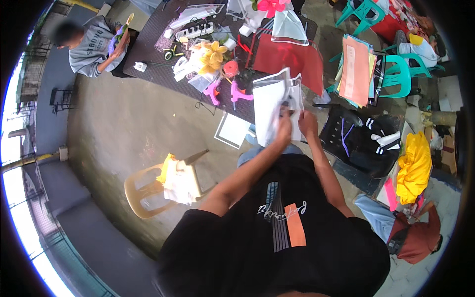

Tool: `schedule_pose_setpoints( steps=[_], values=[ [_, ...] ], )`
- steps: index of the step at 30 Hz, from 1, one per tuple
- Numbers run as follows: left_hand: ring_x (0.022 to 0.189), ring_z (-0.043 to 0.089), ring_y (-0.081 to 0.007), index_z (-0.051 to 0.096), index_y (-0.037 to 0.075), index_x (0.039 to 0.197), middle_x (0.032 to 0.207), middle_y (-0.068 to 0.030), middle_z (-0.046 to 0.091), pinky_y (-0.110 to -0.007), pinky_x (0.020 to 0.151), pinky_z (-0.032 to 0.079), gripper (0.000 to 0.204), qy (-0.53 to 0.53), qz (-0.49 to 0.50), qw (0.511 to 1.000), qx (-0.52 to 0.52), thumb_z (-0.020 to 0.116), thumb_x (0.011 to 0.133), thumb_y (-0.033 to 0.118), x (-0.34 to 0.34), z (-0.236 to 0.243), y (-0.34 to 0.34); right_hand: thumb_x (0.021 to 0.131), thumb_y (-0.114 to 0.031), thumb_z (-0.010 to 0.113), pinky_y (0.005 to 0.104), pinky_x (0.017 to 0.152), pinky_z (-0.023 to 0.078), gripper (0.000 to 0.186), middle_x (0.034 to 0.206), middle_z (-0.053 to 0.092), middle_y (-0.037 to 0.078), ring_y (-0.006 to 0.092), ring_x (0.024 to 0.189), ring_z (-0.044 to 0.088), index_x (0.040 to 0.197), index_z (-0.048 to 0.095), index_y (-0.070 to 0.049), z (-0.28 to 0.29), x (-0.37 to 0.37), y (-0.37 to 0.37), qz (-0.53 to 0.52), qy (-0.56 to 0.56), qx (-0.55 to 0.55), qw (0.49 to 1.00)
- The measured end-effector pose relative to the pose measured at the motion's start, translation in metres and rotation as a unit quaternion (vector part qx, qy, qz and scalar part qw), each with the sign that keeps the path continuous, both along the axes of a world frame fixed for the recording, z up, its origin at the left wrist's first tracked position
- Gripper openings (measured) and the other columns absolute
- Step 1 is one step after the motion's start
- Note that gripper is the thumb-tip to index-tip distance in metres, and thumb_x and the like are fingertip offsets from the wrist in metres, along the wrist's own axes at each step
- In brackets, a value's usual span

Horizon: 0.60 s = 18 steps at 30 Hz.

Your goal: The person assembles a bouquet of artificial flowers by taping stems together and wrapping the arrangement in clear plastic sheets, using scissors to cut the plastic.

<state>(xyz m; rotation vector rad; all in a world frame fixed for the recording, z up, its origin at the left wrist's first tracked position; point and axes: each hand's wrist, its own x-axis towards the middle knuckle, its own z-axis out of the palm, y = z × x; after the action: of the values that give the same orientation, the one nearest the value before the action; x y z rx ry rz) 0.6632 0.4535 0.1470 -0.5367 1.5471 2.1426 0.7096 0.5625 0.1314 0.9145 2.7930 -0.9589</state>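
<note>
In front of me, at the table's near edge, white wrapping sheets with dark borders and a clear, shiny surface are held up and folded over. My left hand is closed on them near the middle, somewhat blurred. Beside it, my right hand grips the right edge of the sheets, its fingers bent. A small dark thing shows just above my left hand, too blurred to name. Two pink glue guns lie on the table just left of the sheets. Red wrapping sheets are spread beyond them.
The dark table carries yellow artificial flowers, a power strip and a tape roll. At right are stacked coloured sheets, green chairs and a black bag. A beige chair stands left; other people are nearby.
</note>
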Motion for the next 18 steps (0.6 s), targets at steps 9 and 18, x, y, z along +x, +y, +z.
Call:
schedule_pose_setpoints(
  steps=[9,18],
  values=[
    [0.083,0.070,-0.0202,0.056,-0.005,0.112,0.090,-0.0148,0.070,-0.032,0.075,0.051,0.017,0.248,0.002,0.944,-0.217,0.051,0.096,-0.005,-0.051,-0.064,-0.147,0.100,-0.026,0.049,0.0560,0.082,0.052,0.032,0.096,0.070,0.029,0.0480,0.094,0.066,0.101,0.069,0.000,-0.045,0.017,0.015,-0.061,-0.013,0.036,0.997],
    [0.102,0.069,-0.0264,0.046,-0.002,0.135,0.133,-0.0128,0.058,-0.042,0.092,0.054,0.038,0.036,-0.011,0.997,0.063,0.058,0.100,0.005,-0.060,-0.119,-0.136,0.098,-0.027,0.051,0.0570,0.084,0.052,0.034,0.097,0.069,0.030,0.0491,0.095,0.066,0.097,0.071,0.001,-0.067,0.003,0.042,-0.079,-0.027,0.021,0.996]
  ],
)
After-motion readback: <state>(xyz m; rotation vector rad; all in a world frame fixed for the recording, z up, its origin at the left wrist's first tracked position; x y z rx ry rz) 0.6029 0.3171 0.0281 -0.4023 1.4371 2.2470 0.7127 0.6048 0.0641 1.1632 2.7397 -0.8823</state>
